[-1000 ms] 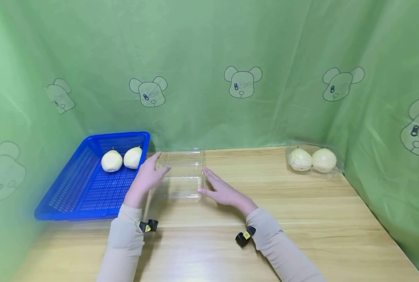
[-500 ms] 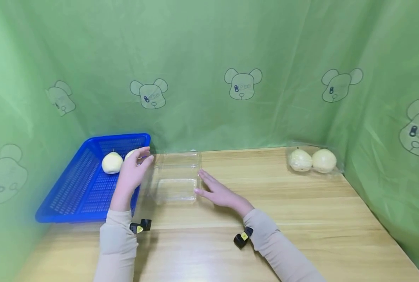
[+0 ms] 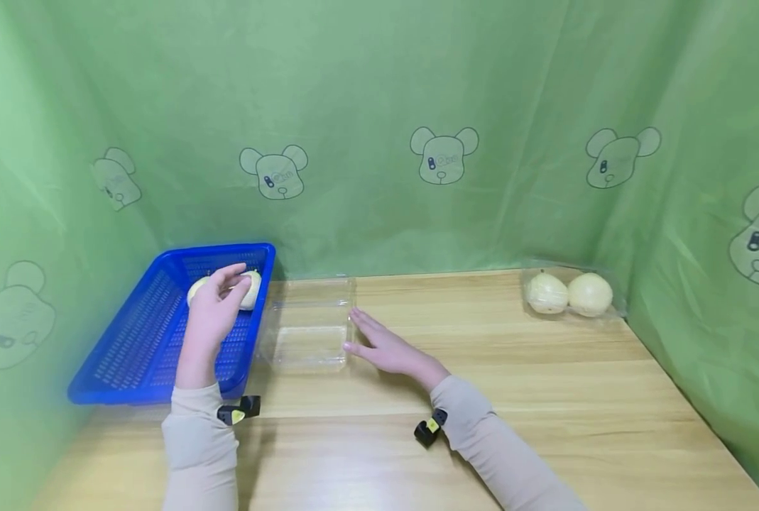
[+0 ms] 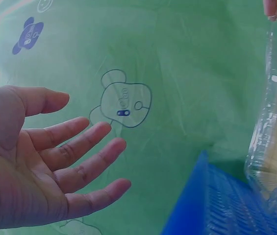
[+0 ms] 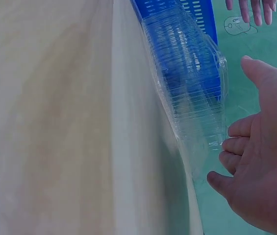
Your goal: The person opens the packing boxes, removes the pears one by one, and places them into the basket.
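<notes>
My left hand point(image 3: 216, 305) hovers over the blue basket point(image 3: 130, 394), fingers loosely bent and holding nothing, as the left wrist view shows. Close to its fingertips is a pale yellow pear point(image 3: 251, 292); a second pear point(image 3: 195, 288) is partly hidden behind the hand. Right of the basket, a clear plastic clamshell box point(image 3: 309, 348) lies opened out on the table. The extended fingers of my right hand point(image 3: 388, 349) touch the box's right side. In the right wrist view, the box point(image 5: 187, 83) appears beside that hand's fingertips.
At the back right of the wooden table point(image 3: 449, 319), a clear box point(image 3: 617, 301) contains two pears point(image 3: 590, 294). A green curtain point(image 3: 366, 213) printed with bear heads rises behind the table and along both sides.
My left hand has moved left from the clear box to above the basket. The box has slid left toward the basket, with my right hand following at its right side.
</notes>
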`<action>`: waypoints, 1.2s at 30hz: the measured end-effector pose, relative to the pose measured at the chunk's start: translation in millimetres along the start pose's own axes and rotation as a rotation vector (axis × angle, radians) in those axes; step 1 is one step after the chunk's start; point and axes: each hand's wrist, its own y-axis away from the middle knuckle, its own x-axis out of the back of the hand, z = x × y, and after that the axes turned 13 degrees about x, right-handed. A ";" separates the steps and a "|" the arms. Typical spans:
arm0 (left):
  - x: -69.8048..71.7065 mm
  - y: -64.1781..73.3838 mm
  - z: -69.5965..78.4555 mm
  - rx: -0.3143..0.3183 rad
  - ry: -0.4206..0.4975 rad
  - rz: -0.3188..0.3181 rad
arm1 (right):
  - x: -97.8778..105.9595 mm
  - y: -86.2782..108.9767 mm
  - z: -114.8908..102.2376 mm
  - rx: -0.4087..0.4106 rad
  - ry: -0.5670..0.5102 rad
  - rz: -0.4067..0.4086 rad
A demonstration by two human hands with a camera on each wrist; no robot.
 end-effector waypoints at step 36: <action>-61.0 2.4 32.6 -0.105 0.071 -0.141 | 82.4 101.1 32.5 -0.119 0.163 0.201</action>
